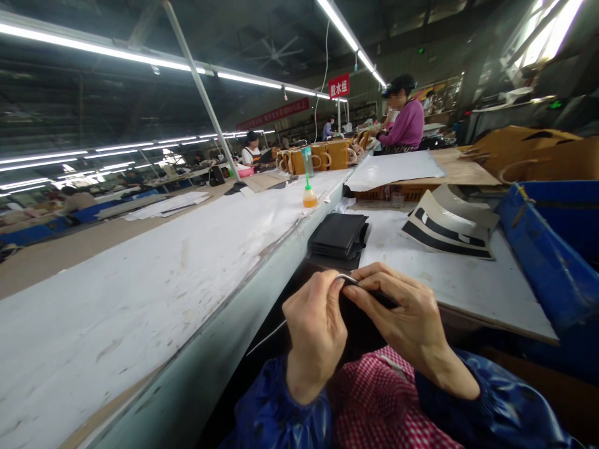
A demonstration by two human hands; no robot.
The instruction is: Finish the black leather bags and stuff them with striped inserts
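Both my hands meet in front of my chest over a small black leather piece [360, 324]. My left hand [314, 333] is closed around its left side, thumb on top. My right hand [406, 318] pinches its upper edge, where a thin shiny strip [346, 279] shows between the fingertips. A thin pale thread [266, 340] trails down to the left from the piece. Just beyond my hands a stack of black leather pieces [337, 236] lies on the white worktop [468, 274].
A long white conveyor table [163, 274] runs along my left, with a small orange glue bottle [309, 197] on it. Striped black-and-cream panels [447, 227] lie on the worktop, a blue bin [552, 249] stands at right. A person in purple works far ahead.
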